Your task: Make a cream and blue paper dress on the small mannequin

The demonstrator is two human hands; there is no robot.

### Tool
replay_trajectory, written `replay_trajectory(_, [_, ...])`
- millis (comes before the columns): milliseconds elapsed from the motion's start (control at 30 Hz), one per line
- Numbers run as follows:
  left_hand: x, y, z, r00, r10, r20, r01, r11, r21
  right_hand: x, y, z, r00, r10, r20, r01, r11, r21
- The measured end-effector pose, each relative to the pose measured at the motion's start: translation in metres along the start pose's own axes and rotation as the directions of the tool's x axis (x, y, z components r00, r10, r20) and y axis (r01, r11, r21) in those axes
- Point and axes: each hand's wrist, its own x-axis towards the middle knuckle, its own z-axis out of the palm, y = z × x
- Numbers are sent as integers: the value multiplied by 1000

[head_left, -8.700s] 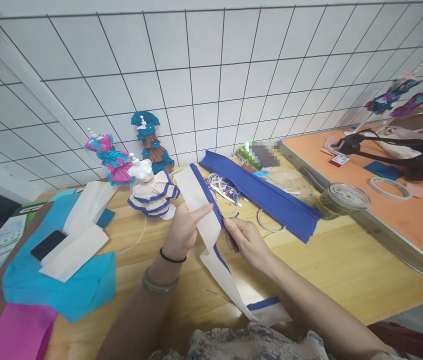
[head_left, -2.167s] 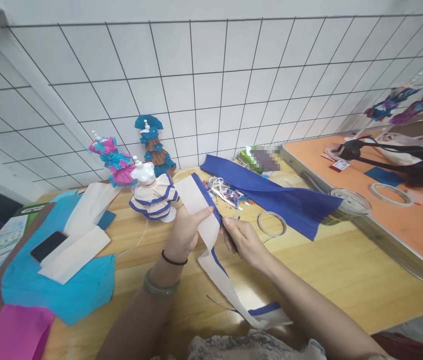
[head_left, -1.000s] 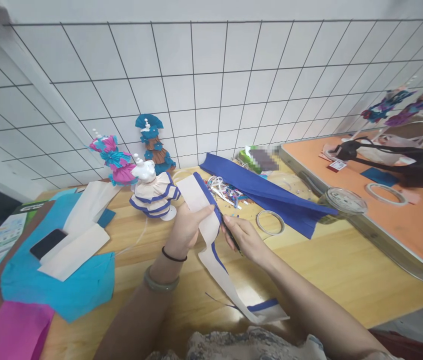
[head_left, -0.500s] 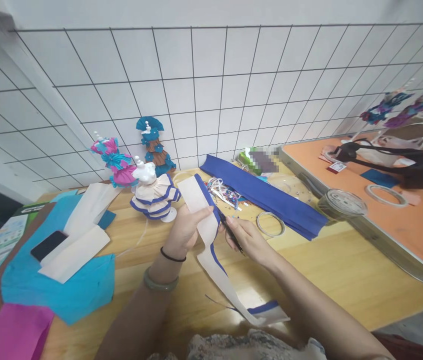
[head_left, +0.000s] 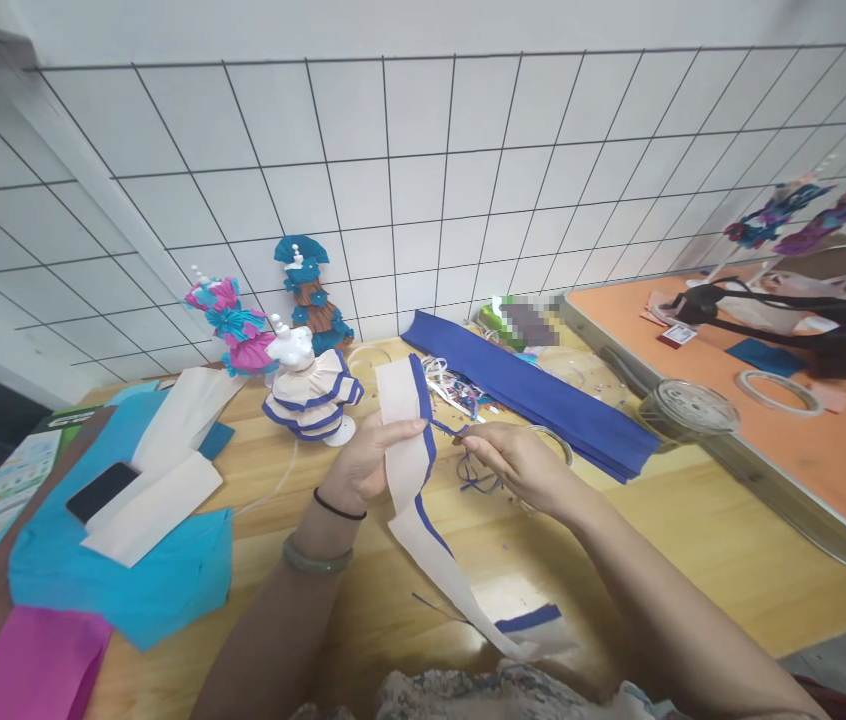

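The wooden table [head_left: 693,540] meets a tiled wall [head_left: 423,180] at twelve o'clock, an orange table [head_left: 843,475] at two; its top stretches to an edge at four. Centrally, the left hand [head_left: 367,460] clamps its fingers on a paper strip [head_left: 403,425]; the right hand [head_left: 524,462] pinches blue strands [head_left: 444,428].
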Motion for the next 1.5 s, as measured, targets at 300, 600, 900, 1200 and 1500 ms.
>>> replay_trajectory(300, [-1, -3, 2, 991, -114, 69, 112, 993, 27, 0, 29, -12, 983, -178, -51, 173, 980, -94])
replay_trajectory(600, [1, -5, -2, 998, 33, 47, -36, 997, 66, -5, 33, -23, 991, -131, 21, 132, 985, -108])
replay_trajectory(900, [3, 1, -2, 968, 243, -71, -238, 969, 65, -37, 21, -13, 956, 197, 218, -287, 787, 546])
replay_trajectory(1200, [-1, 1, 1, 961, 263, -82, -255, 962, 102, -31, 3, 6, 924, 286, 252, -368, 494, 788])
replay_trajectory(1500, [-2, 1, 4, 950, 304, -77, -294, 948, 122, -25, -28, 18, 961, 245, 130, -259, 625, 736])
